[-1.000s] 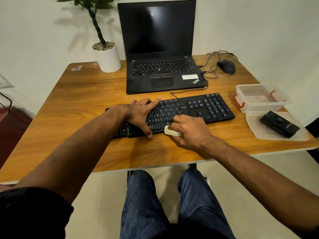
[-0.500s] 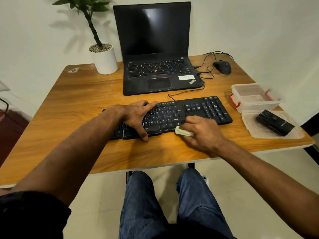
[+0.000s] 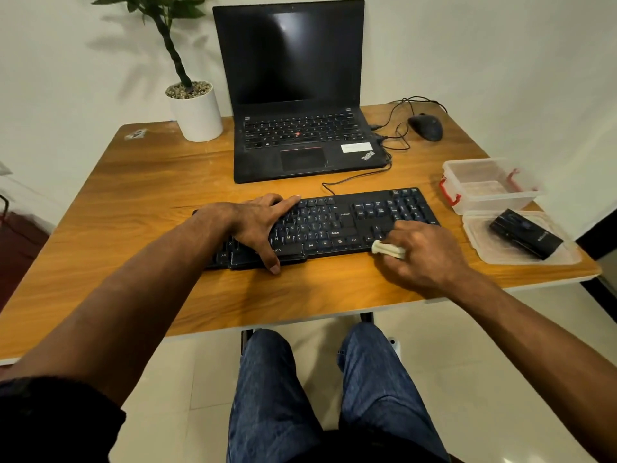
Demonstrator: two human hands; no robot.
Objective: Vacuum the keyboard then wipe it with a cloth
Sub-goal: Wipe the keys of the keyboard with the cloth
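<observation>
A black wired keyboard [image 3: 337, 222] lies across the middle of the wooden desk [image 3: 133, 208]. My left hand [image 3: 262, 222] rests flat on its left half, fingers spread over the keys and thumb over the front edge. My right hand [image 3: 422, 255] grips a folded white cloth [image 3: 387, 249] and presses it against the keyboard's front right edge, below the arrow keys. The black handheld vacuum [image 3: 526, 233] lies on a clear plastic lid [image 3: 484, 248] at the right.
An open black laptop [image 3: 300, 95] stands behind the keyboard, with a potted plant [image 3: 195, 108] to its left and a black mouse [image 3: 425, 127] with cables to its right. A clear plastic box [image 3: 487, 185] with red clips sits near the desk's right edge.
My right hand has slid the cloth rightwards along the keyboard's front edge, from near the middle to below the arrow keys. My left hand has stayed on the left half.
</observation>
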